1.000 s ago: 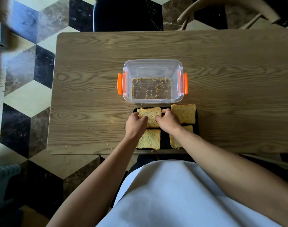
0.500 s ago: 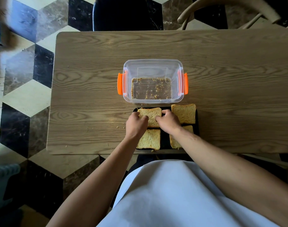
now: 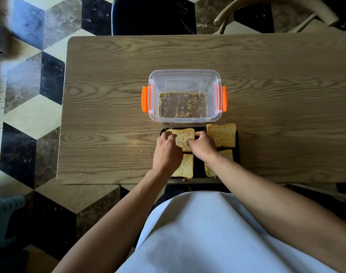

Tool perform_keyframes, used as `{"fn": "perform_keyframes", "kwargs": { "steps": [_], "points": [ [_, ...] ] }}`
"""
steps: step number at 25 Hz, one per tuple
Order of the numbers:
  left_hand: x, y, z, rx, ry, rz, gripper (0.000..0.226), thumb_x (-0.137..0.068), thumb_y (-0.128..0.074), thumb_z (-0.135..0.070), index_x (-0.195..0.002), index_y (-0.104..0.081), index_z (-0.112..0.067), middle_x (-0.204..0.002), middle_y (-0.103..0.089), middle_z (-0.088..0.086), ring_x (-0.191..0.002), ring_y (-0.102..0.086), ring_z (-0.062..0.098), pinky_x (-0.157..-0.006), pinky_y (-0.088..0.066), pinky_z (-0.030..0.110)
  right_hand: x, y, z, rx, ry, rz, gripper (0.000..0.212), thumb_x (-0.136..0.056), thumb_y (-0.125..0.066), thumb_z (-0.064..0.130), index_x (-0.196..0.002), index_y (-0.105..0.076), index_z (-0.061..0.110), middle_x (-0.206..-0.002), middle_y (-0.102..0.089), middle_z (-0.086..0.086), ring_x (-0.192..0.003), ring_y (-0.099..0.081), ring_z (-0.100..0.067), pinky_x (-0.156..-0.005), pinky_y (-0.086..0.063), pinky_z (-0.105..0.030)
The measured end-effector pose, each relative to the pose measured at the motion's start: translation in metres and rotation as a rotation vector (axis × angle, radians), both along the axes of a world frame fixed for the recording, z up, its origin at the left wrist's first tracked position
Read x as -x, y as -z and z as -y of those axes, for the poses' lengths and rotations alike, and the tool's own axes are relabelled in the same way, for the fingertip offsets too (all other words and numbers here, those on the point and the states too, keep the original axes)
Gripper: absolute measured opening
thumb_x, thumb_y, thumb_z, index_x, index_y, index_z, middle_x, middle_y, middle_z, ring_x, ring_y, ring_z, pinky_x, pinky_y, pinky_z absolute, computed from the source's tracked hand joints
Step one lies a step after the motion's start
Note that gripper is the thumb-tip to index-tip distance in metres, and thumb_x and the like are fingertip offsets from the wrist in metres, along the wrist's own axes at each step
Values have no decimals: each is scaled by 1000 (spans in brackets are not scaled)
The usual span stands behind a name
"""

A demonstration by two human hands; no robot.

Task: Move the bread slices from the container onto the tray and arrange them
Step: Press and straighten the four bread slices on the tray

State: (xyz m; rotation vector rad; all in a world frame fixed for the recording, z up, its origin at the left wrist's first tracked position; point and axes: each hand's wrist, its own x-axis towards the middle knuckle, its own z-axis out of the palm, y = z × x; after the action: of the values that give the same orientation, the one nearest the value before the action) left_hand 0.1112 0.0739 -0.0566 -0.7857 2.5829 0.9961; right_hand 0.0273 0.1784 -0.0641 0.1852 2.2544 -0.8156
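Resting on the black tray (image 3: 238, 154), four bread slices (image 3: 221, 134) lie unmoved since a second ago. Your left hand (image 3: 167, 150) and right hand (image 3: 202, 146) still pinch the far-left slice (image 3: 184, 137) (container (image 3: 185, 79) holds only crumbs) on the tabletop (image 3: 109, 95).

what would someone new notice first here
Both hands, left hand and right hand, meet on the far-left bread slice of four on the black tray at the table's near edge. Just beyond stands the clear container with orange latches, holding only crumbs.
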Motion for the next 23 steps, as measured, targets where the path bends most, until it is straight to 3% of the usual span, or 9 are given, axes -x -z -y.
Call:
{"fn": "perform_keyframes", "kwargs": {
  "steps": [3, 5, 12, 23],
  "points": [
    [-8, 10, 3, 191, 411, 30, 53, -84, -52, -1, -137, -56, 2, -153, -44, 21, -147, -31, 36, -122, -26, 39, -1, 1, 3, 0, 13, -4, 37, -84, -64, 33, -113, -59, 10, -100, -61, -2, -87, -56, -18, -72, -44, -27],
    [-11, 15, 7, 242, 516, 70, 56, -85, -51, -4, -141, -52, 0, -158, -39, 20, -152, -24, 35, -125, -21, 41, -2, 2, 5, 5, 23, 3, 37, -84, -63, 33, -114, -59, 12, -106, -64, -4, -89, -57, -20, -74, -44, -27],
    [-15, 18, 15, 207, 457, 91, 64, -82, -52, -9, -145, -46, -2, -159, -38, 16, -154, -22, 30, -125, -22, 40, -8, 5, 18, 1, 36, 25, 56, -83, -62, 37, -131, -53, 11, -128, -60, -9, -113, -58, -26, -92, -50, -34],
    [-18, 15, 14, 189, 375, 40, 54, -85, -55, -14, -139, -54, -6, -156, -43, 12, -152, -26, 27, -123, -23, 41, -8, 3, 17, 15, 22, 31, 58, -82, -62, 37, -134, -52, 15, -130, -59, -8, -112, -58, -24, -91, -50, -33]
  ]
}}
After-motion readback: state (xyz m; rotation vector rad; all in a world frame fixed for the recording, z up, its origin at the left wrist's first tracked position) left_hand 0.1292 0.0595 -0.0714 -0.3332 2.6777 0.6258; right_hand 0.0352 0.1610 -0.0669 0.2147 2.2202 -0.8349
